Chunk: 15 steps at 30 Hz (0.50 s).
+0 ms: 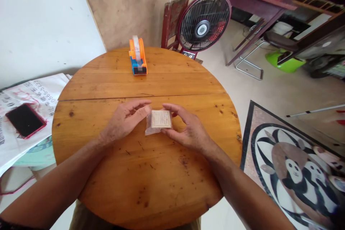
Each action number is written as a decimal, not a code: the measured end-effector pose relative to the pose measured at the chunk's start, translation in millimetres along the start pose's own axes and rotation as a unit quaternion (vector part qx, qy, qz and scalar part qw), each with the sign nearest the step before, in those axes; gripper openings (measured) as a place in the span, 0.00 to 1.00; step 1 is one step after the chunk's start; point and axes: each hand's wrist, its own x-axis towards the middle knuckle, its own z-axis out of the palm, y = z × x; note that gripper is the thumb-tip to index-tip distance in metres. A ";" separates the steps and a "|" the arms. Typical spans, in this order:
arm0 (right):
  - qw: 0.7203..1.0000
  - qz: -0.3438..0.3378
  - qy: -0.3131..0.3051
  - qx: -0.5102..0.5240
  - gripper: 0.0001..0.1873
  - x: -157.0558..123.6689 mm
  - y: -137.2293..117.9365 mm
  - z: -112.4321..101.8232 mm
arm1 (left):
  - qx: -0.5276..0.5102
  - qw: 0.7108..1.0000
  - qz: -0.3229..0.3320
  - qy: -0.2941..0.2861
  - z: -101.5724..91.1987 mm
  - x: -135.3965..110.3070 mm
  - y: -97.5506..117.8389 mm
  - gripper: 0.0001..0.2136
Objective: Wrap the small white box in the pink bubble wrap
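A small clear plastic packet (159, 122) with a square cream card inside lies at the middle of the round wooden table (145, 179). My left hand (125, 118) pinches the packet's left edge between thumb and fingers. My right hand (185, 127) curls around its right side, thumb and fingertips on the edge. Both hands rest low on the tabletop.
An orange and blue tape dispenser (138, 57) stands at the table's far side. A phone in a red case (25, 120) lies on printed sacking to the left. A red floor fan (203, 25) stands behind the table. A panda rug (293, 165) covers the floor at right.
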 end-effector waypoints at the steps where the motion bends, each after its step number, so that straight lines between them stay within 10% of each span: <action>1: 1.000 -0.005 0.004 -0.004 0.32 -0.4 2.1 0.1 | 0.040 0.998 0.035 0.032 0.5 -0.1 -0.2 0.13; 8: 0.996 -0.039 0.068 -0.043 0.33 -5.0 14.1 9.0 | 0.192 0.954 0.211 0.090 11.0 -9.0 8.6 0.02; 15: 0.995 -0.071 0.065 -0.036 0.34 -8.0 15.0 19.1 | 0.190 0.966 0.168 0.060 15.0 -13.3 9.7 0.03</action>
